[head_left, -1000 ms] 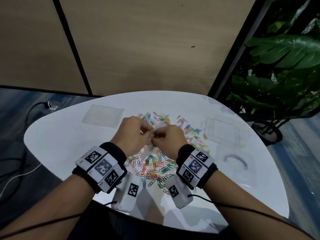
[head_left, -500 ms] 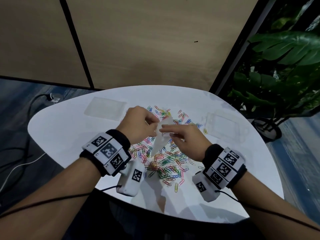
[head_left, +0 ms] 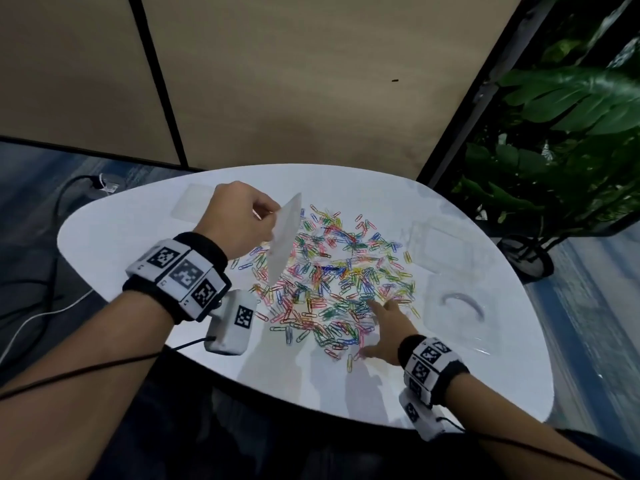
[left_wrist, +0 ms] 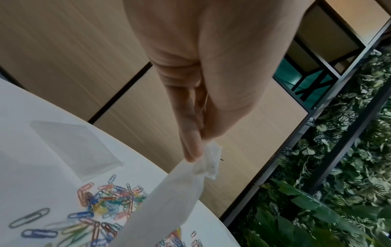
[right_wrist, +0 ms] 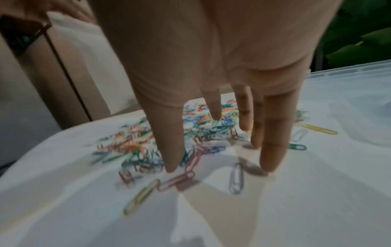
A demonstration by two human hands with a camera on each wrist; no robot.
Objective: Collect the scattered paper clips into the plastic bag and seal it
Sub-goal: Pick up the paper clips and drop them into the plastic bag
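Toward the table's (head_left: 104,237) left edge, the left hand (head_left: 239,220) pinched the limp, feather-light plastic bag (head_left: 284,240) by its top corner, where it hung above the heap; a second earlier both hands had worked its mouth together. At the near edge, the right hand (head_left: 388,327), now off the bag, reached splayed and empty onto the slippery paper clips (head_left: 339,271), likely best raked into clumps.

Clear bag (head_left: 283,241) aloft; clips (head_left: 332,278) scattered.

Right wrist view is motion-blurred, smearing the paper clips (right_wrist: 135,147) into colored streaks. The plastic bag (left_wrist: 160,208) runs off the left wrist view's bottom edge; its contents cannot be seen.
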